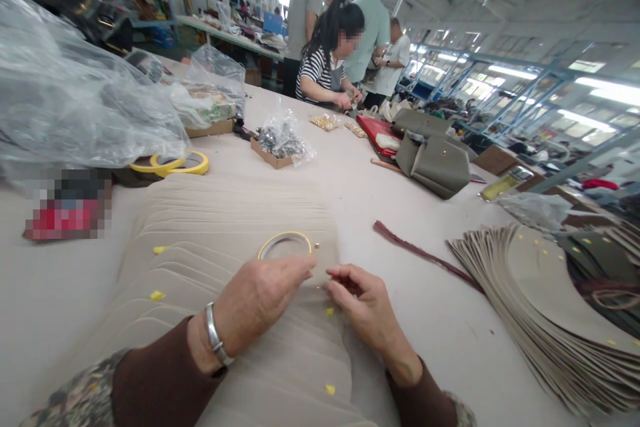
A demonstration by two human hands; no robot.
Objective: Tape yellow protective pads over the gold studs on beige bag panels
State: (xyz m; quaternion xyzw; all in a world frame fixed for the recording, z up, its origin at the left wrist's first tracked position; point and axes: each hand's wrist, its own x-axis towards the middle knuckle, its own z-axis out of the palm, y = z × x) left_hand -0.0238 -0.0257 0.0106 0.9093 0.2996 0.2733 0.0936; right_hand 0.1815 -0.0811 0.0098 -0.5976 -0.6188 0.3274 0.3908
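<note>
I see the right hand's (pixel 367 303) thumb and forefinger nearly meeting, the left hand's (pixel 257 303) fingers straight near the tape roll (pixel 286 235); whether either grips anything, I can't tell. Beneath lie fanned beige panels (pixel 240 213); I'd press lightly, keeping their spacing even.

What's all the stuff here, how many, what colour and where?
Table: one, pale, middle
Flat pieces: many, beige, overlapping in front
Tabs: several, yellow, on pieces
Tape ring: one, yellow-edged, on pieces
Tape rolls: at least two, yellow, left
Plastic bag: one, clear, far left
Cardboard boxes: several, brown, back and right
Packets: two, golden, back centre
Folded bag: one, olive, back right
Bottle: one, yellowish, right
Cord bundle: one, dark red, right
Fanned stack: one, beige, right
People: at least four, varied shirts, background
Bracelet: one, silver, left wrist
Left hand: one, brown cuff, over pieces
Right hand: one, brown cuff, pieces' right edge
</note>
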